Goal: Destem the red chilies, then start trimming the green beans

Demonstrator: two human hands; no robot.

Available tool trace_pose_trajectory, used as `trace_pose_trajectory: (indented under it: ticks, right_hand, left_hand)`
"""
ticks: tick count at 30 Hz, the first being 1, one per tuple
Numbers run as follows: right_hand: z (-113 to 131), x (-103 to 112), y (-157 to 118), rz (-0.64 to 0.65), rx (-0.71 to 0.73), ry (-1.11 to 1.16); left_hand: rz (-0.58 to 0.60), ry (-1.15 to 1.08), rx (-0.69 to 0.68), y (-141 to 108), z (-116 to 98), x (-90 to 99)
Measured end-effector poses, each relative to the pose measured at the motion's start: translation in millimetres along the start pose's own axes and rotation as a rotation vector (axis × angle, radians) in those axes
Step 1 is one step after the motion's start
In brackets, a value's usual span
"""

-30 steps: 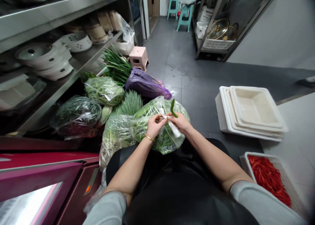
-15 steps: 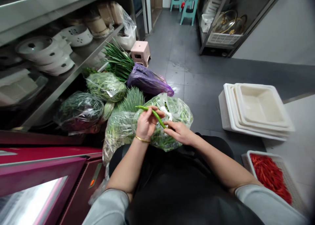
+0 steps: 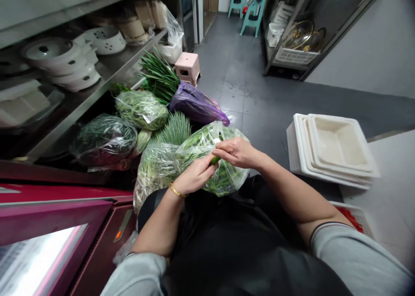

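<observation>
Most of a green chili pepper (image 3: 215, 160) is hidden by my two hands; only a short piece shows between them. My left hand (image 3: 196, 174) is closed around it, the back of the hand turned up. At the pepper's upper end my right hand (image 3: 236, 152) is closed too, its fingers pinched against the pepper and nearly touching the left hand. Directly beneath both hands lies a clear plastic bag of green peppers (image 3: 223, 184), its mouth gathered near my right fingers.
Bagged greens (image 3: 142, 110), a purple bag (image 3: 196, 103) of green stalks and a pink stool (image 3: 188, 67) stand on the left. Stacked white bins (image 3: 340, 144) and a basket of red peppers (image 3: 352, 218) are on the right. A steel shelf (image 3: 106, 77) holds white pots.
My left hand has turned over from palm up to palm down and closed over the pepper. My right hand has moved up and slightly right, gripping the pepper's end from above.
</observation>
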State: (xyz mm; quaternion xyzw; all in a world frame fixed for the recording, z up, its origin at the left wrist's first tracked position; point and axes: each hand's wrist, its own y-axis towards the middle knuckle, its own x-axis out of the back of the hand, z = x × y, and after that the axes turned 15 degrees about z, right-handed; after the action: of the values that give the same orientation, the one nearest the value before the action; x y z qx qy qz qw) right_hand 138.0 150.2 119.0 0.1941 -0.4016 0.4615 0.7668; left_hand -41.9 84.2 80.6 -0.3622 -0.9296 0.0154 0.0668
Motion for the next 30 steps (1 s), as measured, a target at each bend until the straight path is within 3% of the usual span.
trace_pose_trajectory:
  ticks: [3,5,11,12,14,16,18,20,22,25,27,30]
  right_hand:
    - [-4.3,5.5,5.6,0.159,0.139,0.125]
    - [-3.2,4.7,14.4,0.166,0.135,0.065]
    - [1.9,-9.3,57.9,-0.142,-0.108,-0.26]
    - [0.3,-8.3,61.3,-0.199,-0.154,-0.269]
    - [-4.7,-0.9,58.1,-0.271,-0.211,-0.24]
    - [-11.1,9.6,41.8,-0.243,-0.194,-0.19]
    - [-19.2,16.3,17.6,-0.196,-0.165,-0.18]
    - [-30.0,12.8,-5.6,-0.204,-0.209,-0.215]
    - [-43.5,-2.2,-20.9,-0.195,-0.331,-0.255]
    - [-61.9,-36.7,-26.9,-0.021,-0.519,-0.293]
    - [-68.1,-57.2,-26.2,0.049,-0.603,-0.277]
    - [-68.7,-71.7,-32.0,-0.088,-0.585,-0.101]
  left_hand:
    - [0.189,-0.128,0.015,-13.2,2.1,12.0]
    - [0.247,-0.278,0.047,-19.4,6.4,16.1]
    - [0.073,-0.693,0.109,-24.1,17.4,20.0]
    - [0.005,-0.693,0.103,-25.9,19.3,25.0]
    - [-0.246,-0.617,0.067,-32.1,25.4,40.4]
    - [-0.572,-0.459,0.014,-39.5,34.7,58.1]
    - [-0.828,-0.254,-0.033,-43.5,44.6,69.3]
    - [-0.914,-0.022,-0.024,-38.9,51.3,67.3]
    - [-0.842,0.186,0.009,-23.2,54.5,51.9]
    - [-0.625,0.41,0.025,16.4,58.5,17.9]
    - [-0.559,0.528,0.067,44.1,63.5,-1.3]
    - [-0.481,0.635,0.176,72.5,72.4,-15.9]
